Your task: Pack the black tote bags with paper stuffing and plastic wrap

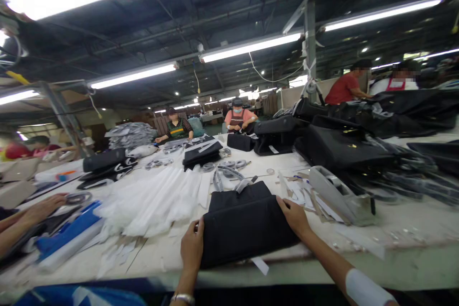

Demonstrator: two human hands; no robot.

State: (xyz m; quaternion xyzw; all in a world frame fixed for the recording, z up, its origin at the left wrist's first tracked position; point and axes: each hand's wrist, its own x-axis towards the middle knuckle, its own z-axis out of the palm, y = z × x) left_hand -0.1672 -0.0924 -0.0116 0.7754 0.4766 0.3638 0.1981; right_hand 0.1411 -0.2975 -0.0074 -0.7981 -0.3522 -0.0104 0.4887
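Note:
A black bag (247, 229) lies in front of me at the near edge of the white table, its front panel flat towards me. My left hand (191, 246) grips its left edge, fingers curled behind and out of sight. At its upper right corner, my right hand (294, 217) is closed on the edge with the thumb on top. A grey strap (224, 177) lies just behind the bag. From beneath its lower edge a white tag (260, 265) sticks out over the table.
White wrapping sheets (150, 201) spread to the left, beside a blue roll (68, 232) and a co-worker's hands (46, 208). To the right stand a grey tape dispenser (340, 196), paper scraps and a pile of black bags (340, 148). Two people sit across the table.

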